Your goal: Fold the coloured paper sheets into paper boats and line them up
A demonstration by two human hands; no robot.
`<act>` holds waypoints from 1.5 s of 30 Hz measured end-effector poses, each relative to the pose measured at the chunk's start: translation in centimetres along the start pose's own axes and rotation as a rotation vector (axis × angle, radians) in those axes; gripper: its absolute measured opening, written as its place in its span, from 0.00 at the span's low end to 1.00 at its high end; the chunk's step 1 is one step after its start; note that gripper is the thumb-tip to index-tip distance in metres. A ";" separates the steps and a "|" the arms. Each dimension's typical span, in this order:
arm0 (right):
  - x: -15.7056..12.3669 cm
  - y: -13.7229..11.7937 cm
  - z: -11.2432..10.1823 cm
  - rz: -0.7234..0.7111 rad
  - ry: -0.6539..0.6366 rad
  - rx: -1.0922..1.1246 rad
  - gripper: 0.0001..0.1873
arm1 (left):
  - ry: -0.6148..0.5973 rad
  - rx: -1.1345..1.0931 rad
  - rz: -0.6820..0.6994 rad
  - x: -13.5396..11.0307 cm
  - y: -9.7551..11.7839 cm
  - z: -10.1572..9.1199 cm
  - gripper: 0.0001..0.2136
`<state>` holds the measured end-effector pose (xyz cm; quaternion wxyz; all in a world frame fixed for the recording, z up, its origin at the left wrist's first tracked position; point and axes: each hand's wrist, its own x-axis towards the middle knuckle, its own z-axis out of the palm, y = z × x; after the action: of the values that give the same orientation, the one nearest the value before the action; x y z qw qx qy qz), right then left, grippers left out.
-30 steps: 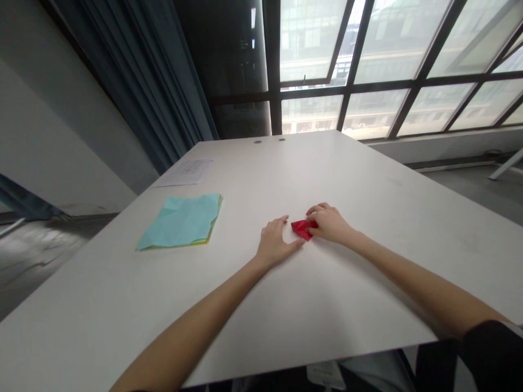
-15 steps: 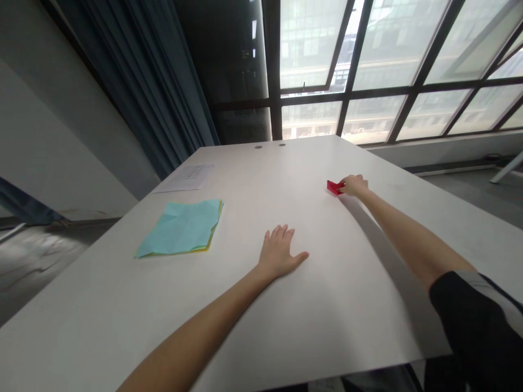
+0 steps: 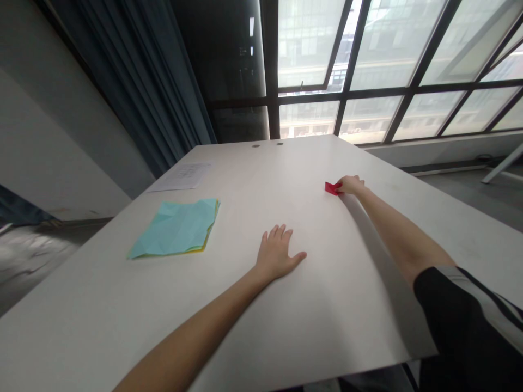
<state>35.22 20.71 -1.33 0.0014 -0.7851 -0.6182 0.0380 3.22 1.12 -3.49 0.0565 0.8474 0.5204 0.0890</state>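
My right hand reaches far across the white table on the right, its fingers closed on a small red piece of folded paper. The fingers hide part of the red paper, so its full shape does not show. Nearer to me, my left hand lies flat on the tabletop with fingers and thumb spread, holding nothing. To the left of that hand is a stack of creased paper sheets, light blue on top with yellow showing at the edge.
Behind the stack, a printed white sheet lies by the table's left edge. Two round dark spots mark the far end. Beyond the table are a dark blue curtain and framed windows.
The whole view has shifted slightly, so things appear a little further left. My right hand stays closed on the red paper, and my left hand remains flat on the table.
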 end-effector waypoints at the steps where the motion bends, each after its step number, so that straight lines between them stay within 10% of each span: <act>1: 0.0 0.0 0.0 0.002 -0.001 0.003 0.21 | 0.003 0.001 0.000 0.0 0.0 0.0 0.34; 20: -1.9 0.0 -3.0 -0.159 0.075 0.073 0.24 | -0.005 0.001 -0.006 -0.2 0.3 -0.5 0.33; 28: -9.8 -3.2 1.1 -0.665 0.174 0.187 0.23 | 0.008 0.025 0.016 -0.4 0.3 -0.2 0.32; 36: -19.2 -6.6 4.1 -0.765 -0.013 0.178 0.29 | -0.001 0.030 0.018 -0.7 0.2 -0.2 0.33; 45: -21.1 -6.6 3.8 -0.846 0.041 0.133 0.29 | 0.003 0.015 0.011 -0.8 0.4 -0.5 0.33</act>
<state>23.66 1.60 -3.61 0.0800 -0.4610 -0.8819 0.0582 3.13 0.28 -3.00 0.0488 0.8504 0.5167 0.0867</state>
